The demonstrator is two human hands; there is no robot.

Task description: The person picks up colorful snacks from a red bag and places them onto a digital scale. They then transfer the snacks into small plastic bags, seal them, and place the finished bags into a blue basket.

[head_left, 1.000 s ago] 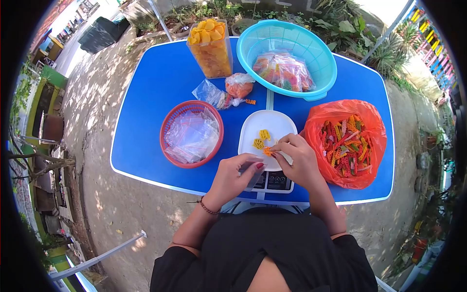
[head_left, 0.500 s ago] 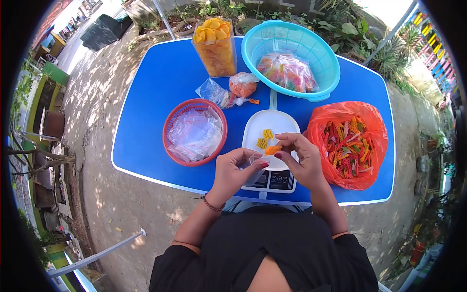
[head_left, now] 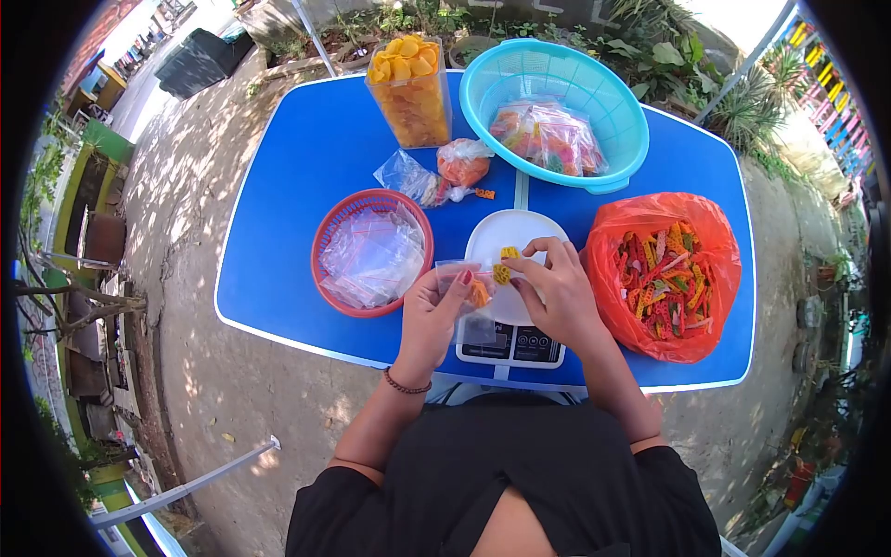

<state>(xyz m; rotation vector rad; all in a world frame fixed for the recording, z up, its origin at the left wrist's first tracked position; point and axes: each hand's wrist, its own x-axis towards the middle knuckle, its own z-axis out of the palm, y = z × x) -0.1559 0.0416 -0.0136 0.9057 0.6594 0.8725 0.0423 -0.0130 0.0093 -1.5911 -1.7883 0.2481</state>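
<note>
My left hand (head_left: 434, 311) grips a small clear plastic bag (head_left: 476, 325) with an orange snack piece (head_left: 479, 293) inside it. Over the white scale plate (head_left: 531, 227), the fingertips of my right hand (head_left: 555, 286) pinch a yellow snack piece (head_left: 502, 274). Another yellow piece (head_left: 510, 252) lies on the plate just beyond those fingertips. The dark panel of the scale (head_left: 534, 344) shows below my hands. Right of my right hand sits a red plastic bag (head_left: 613, 320) full of coloured snack pieces (head_left: 664, 278).
A red basket (head_left: 327, 290) of clear bags stands at the left. Behind are a tub of yellow chips (head_left: 408, 102), a knotted bag of orange food (head_left: 462, 162) and a turquoise basket (head_left: 631, 116) holding filled packets, all on the blue table (head_left: 278, 186).
The orange piece has gone from my right fingertips into the clear bag. My left hand has tilted upward with the bag, and my right hand has taken hold of a yellow piece.
</note>
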